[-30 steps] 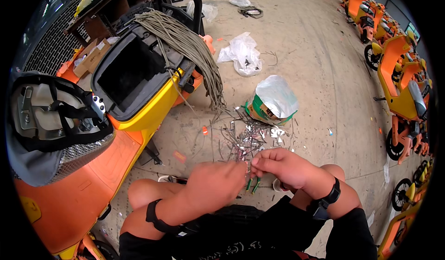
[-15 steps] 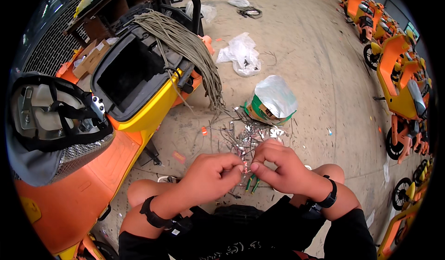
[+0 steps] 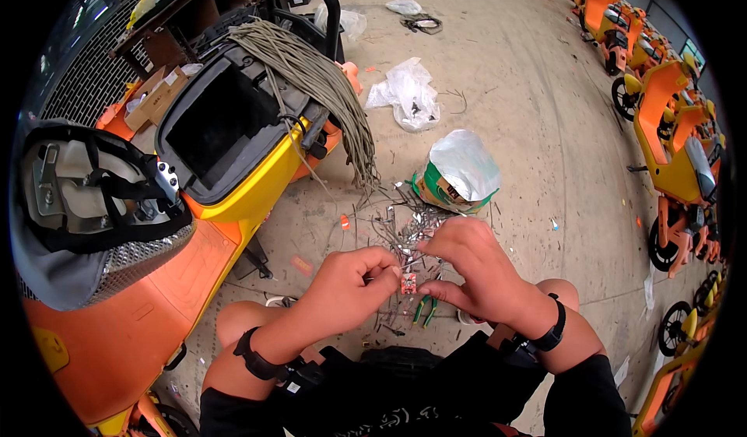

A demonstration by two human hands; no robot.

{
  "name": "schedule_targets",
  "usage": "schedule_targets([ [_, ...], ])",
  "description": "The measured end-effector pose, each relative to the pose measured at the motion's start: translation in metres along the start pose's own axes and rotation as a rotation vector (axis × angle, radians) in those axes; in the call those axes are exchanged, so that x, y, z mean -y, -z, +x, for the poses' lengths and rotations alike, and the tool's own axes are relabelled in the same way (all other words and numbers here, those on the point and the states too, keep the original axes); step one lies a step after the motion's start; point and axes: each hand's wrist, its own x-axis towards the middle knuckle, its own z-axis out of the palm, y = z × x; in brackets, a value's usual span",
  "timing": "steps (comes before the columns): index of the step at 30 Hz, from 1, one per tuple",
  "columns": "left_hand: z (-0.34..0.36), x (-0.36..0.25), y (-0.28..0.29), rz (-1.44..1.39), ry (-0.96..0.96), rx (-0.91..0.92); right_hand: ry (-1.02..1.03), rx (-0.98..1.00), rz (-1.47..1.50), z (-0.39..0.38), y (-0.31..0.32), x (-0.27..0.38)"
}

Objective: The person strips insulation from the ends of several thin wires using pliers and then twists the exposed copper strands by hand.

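Note:
My left hand [image 3: 354, 291] is closed in a pinch, thumb against forefinger. Whatever sits at its fingertips is too small to make out. Opposite it, my right hand [image 3: 476, 270] has its thumb and fingers spread apart, with nothing seen between them. Just below the gap between my hands shows a small red-and-white piece [image 3: 408, 284]; I cannot tell whether it is touched or lies beneath. Green-handled pliers [image 3: 425, 310] lie on the floor under my hands. Beyond my fingers spreads a pile of cut wires and scraps [image 3: 411, 225].
An open green bag with a silvery lining [image 3: 464, 164] stands behind the pile. To the left is an orange-and-yellow scooter [image 3: 261, 184] with a bundle of grey cables [image 3: 315, 79] draped over it. Scooters [image 3: 669, 141] line the right side. A clear plastic bag [image 3: 408, 98] lies farther off.
My right hand has opened, its fingers lifting away from the thumb and from my left hand. The left hand has shifted slightly left, still pinched. The red-and-white piece now shows more fully.

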Motion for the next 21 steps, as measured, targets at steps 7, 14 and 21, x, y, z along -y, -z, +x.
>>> schedule_targets([
  [7,-0.003,-0.006,-0.001,-0.119,0.022,0.108,0.018,0.061,0.099,-0.006,-0.005,-0.005],
  [14,-0.007,0.001,-0.008,1.015,-0.888,-0.170,-1.198,0.323,1.457,-0.009,-0.003,-0.003],
  [21,-0.003,-0.001,-0.005,0.288,-0.256,-0.123,-0.421,0.139,0.399,-0.006,-0.002,0.007],
])
